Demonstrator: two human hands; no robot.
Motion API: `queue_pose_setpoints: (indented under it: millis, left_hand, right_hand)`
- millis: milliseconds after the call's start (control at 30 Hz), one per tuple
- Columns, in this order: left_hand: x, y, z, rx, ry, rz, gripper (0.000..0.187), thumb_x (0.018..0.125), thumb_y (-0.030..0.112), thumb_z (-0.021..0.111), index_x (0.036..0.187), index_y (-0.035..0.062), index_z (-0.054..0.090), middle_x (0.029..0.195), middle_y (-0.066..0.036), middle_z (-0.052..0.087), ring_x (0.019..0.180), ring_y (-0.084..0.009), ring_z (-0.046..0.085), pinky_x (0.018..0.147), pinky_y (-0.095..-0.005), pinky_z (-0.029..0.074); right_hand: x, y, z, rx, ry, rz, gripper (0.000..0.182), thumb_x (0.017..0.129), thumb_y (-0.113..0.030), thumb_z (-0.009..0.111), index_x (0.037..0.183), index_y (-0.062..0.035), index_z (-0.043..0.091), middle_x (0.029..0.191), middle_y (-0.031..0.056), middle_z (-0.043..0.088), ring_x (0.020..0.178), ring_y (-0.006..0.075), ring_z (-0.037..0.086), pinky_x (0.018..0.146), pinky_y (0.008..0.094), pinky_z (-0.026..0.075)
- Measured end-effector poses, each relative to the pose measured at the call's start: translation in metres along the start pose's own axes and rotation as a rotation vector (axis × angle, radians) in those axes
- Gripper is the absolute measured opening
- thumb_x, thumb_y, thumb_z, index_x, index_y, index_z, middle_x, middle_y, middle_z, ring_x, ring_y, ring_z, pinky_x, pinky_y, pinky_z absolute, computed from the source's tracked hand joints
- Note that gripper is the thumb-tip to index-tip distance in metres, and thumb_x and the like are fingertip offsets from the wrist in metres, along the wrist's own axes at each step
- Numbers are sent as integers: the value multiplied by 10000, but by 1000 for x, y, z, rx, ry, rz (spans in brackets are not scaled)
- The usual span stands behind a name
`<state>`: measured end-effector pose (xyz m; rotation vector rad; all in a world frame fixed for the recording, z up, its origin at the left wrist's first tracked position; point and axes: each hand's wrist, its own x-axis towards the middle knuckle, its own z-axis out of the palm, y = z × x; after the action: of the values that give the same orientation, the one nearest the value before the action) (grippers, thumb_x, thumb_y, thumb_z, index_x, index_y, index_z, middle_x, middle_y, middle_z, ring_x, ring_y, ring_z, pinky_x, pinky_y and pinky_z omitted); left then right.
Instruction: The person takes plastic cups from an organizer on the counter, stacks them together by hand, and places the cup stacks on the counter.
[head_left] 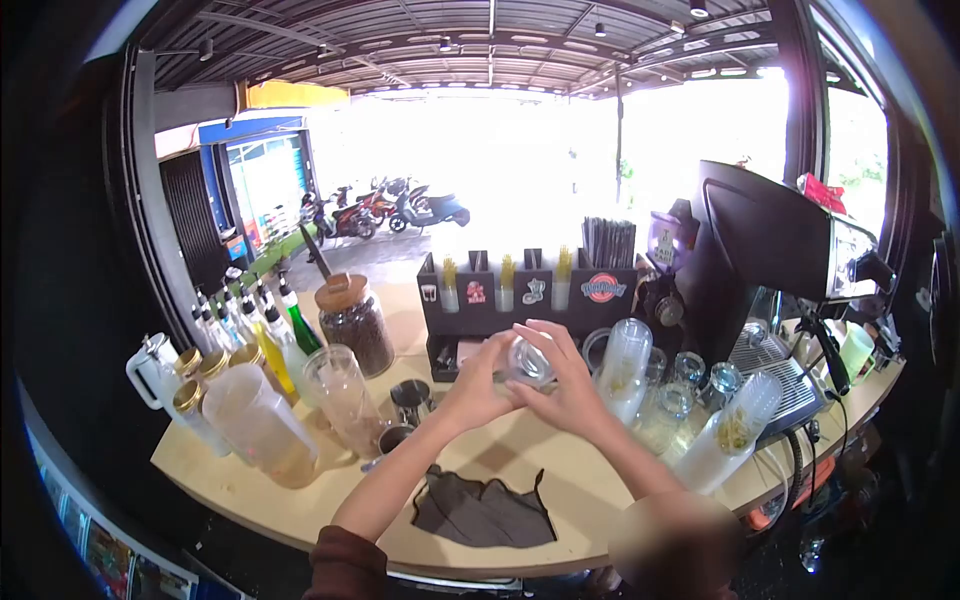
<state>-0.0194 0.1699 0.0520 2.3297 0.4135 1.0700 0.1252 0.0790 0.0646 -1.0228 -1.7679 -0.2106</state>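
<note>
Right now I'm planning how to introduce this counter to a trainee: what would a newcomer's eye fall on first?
Probably the two hands raised over the middle of the counter, cupped around a clear glass. Next, perhaps the dark crumpled cloth lying below them, and the big jar of dark beans with a wooden lid, standing left of the black organizer.

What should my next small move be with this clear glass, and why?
I'd probably lower the clear glass onto the counter just beyond the dark cloth. Your left hand and right hand are both around it, raised above the counter, and that patch looks bare, whereas glassware crowds the right side.
</note>
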Motion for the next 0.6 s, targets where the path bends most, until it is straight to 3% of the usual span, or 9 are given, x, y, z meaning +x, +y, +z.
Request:
queue_pose_setpoints:
  millis: [33, 100, 133, 167, 233, 400, 467, 600]
  left_hand:
    - [12, -4, -7, -8, -1, 12, 807, 600, 250, 801, 1251, -6, 397, 1199, -203, 508, 1142, -339, 493, 985, -385, 371]
    - [35, -13, -21, 140, 262, 193, 819, 623, 252, 788, 1274, -10, 365, 1276, -219, 434, 1199, -360, 427, 1016, -395, 337]
    - [45, -25, -32, 79, 236, 174, 829, 660, 251, 767, 1306, -17, 321, 1339, -224, 353, 1257, -371, 346, 1048, -410, 298]
    - [56, -40, -37, 71, 227, 171, 829, 660, 251, 767, 1306, -17, 321, 1339, -224, 353, 1257, -371, 346, 1048, -410, 298]
    - [73, -70, -42, 397, 283, 107, 824, 703, 266, 736, 1329, -22, 284, 1361, -215, 323, 1283, -361, 308, 1068, -408, 274]
    - [87, -105, -39, 674, 21, -119, 898, 739, 337, 701, 1398, -7, 197, 1442, -181, 223, 1358, -331, 185, 1060, -558, 217]
    - [85, -114, -35, 751, 7, -91, 895, 728, 330, 708, 1391, -4, 208, 1436, -176, 233, 1354, -333, 193, 1050, -563, 228]
    - [84, -120, -30, 850, 59, -31, 895, 687, 309, 735, 1375, 13, 245, 1405, -151, 281, 1336, -322, 231, 1036, -564, 251]
  right_hand:
    - [16, 5, 1, -49, -28, -19, 654, 701, -142, 736, 1273, -51, 434, 1235, 189, 421, 1165, 349, 442, 957, 399, 391]
    - [56, 19, 1, -126, 111, -107, 551, 732, -154, 707, 1213, -31, 467, 1168, 201, 455, 1124, 361, 465, 929, 401, 408]
    - [76, 23, -1, -177, 146, -14, 545, 742, -189, 700, 1206, -24, 467, 1156, 205, 460, 1114, 367, 470, 925, 407, 408]
    - [97, 28, 0, -181, 182, 53, 550, 748, -218, 697, 1211, -31, 467, 1165, 207, 452, 1113, 369, 471, 923, 416, 406]
    - [137, 54, 5, -225, 214, 3, 594, 719, -198, 730, 1237, -74, 467, 1154, 184, 493, 1096, 337, 492, 928, 410, 397]
    - [196, 116, 32, -230, 188, 46, 613, 731, -247, 735, 1279, -120, 491, 1152, 175, 503, 1105, 328, 487, 957, 402, 389]
    - [208, 134, 40, -314, 47, 189, 628, 711, -261, 747, 1275, -123, 505, 1139, 179, 511, 1098, 323, 489, 964, 402, 383]
    - [213, 160, 55, -334, -20, 302, 663, 664, -299, 768, 1258, -125, 532, 1126, 196, 525, 1099, 322, 493, 968, 404, 383]
